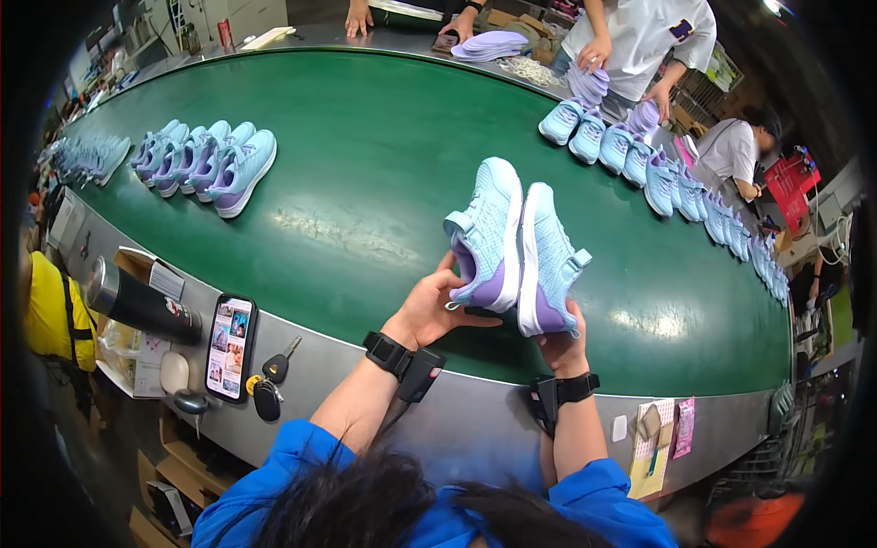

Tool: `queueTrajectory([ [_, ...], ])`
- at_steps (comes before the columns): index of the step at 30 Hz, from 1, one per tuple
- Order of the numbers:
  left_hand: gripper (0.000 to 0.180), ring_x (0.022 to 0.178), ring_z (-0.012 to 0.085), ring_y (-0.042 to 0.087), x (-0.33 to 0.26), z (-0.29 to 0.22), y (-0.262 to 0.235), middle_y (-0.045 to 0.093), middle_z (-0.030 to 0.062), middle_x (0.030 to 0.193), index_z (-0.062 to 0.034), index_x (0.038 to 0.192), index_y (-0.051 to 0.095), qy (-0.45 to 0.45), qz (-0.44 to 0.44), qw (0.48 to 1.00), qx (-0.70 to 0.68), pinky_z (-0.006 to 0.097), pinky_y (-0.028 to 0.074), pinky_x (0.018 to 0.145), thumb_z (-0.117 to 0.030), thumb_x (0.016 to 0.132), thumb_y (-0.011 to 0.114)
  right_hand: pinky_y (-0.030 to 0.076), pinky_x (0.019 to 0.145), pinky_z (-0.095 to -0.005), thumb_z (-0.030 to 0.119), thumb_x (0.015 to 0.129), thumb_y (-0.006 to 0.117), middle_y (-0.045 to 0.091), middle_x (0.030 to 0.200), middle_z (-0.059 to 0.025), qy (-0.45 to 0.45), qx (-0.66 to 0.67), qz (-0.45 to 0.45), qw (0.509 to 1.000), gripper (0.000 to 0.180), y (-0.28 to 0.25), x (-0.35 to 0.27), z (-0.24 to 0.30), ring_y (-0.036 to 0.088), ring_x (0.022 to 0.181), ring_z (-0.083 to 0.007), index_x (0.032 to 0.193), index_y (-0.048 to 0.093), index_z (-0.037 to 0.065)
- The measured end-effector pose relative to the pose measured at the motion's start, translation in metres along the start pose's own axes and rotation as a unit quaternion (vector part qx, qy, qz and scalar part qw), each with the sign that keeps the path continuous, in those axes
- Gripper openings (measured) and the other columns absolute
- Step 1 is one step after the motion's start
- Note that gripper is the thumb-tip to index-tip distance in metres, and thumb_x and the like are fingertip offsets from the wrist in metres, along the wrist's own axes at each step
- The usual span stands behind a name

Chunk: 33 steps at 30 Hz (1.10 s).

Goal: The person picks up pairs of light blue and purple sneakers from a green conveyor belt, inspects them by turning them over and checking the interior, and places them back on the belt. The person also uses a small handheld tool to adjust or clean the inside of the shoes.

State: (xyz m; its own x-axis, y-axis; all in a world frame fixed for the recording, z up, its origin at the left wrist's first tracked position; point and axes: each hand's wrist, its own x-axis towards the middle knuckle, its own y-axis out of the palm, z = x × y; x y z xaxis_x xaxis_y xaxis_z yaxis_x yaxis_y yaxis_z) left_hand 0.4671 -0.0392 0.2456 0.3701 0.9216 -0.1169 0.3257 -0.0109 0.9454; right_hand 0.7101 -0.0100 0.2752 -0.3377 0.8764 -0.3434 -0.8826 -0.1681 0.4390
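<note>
Over the green belt I hold a pair of light blue and purple sneakers, soles turned toward each other and toes pointing away. My left hand grips the left sneaker at its purple heel, thumb by the collar and some fingers stretched beneath. At the heel of the right sneaker is my right hand, closed around it from below, its fingers partly hidden. Both sneakers have a strap across the top and a pull loop at the heel. Black devices are strapped to both my wrists.
Rows of matching sneakers stand on the belt at left and right. Along the near metal edge lie a black tumbler, a phone and keys. Across the belt, a person in white handles purple insoles.
</note>
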Motion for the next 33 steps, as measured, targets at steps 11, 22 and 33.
queueTrajectory([
  [11,0.067,0.103,0.0175,0.051,0.006,0.017,-0.001,0.043,0.0076,0.115,-0.0191,0.130,0.052,0.370,-0.184,0.800,0.435,0.028,0.050,0.071,0.006,0.067,0.050,0.040,0.098,-0.0301,-0.002,0.081,0.052,0.048,0.133,-0.0101,-0.299,-0.198,-0.079,0.930,0.058,0.021,0.004,0.005,0.052,0.114,-0.0186,0.138,0.039,0.000],
  [22,0.060,0.110,0.0289,0.046,0.008,0.022,0.002,0.045,0.0108,0.116,-0.0162,0.119,0.058,0.475,-0.235,0.683,0.503,0.038,0.040,0.096,0.005,0.063,0.061,0.049,0.085,-0.0274,-0.004,0.077,0.066,0.046,0.132,-0.0102,-0.362,-0.297,-0.180,0.865,0.064,0.031,0.000,0.004,0.052,0.110,-0.0170,0.135,0.041,0.004],
  [33,0.059,0.117,0.0207,0.048,0.006,0.023,0.010,0.043,0.0099,0.130,-0.0026,0.133,0.039,0.300,-0.035,0.921,0.247,0.035,0.046,0.096,-0.008,0.082,0.068,0.043,0.046,-0.0195,0.036,0.094,0.043,0.054,0.127,-0.0131,-0.253,-0.180,-0.094,0.946,0.056,0.032,-0.007,0.010,0.057,0.104,-0.0186,0.136,0.041,-0.002],
])
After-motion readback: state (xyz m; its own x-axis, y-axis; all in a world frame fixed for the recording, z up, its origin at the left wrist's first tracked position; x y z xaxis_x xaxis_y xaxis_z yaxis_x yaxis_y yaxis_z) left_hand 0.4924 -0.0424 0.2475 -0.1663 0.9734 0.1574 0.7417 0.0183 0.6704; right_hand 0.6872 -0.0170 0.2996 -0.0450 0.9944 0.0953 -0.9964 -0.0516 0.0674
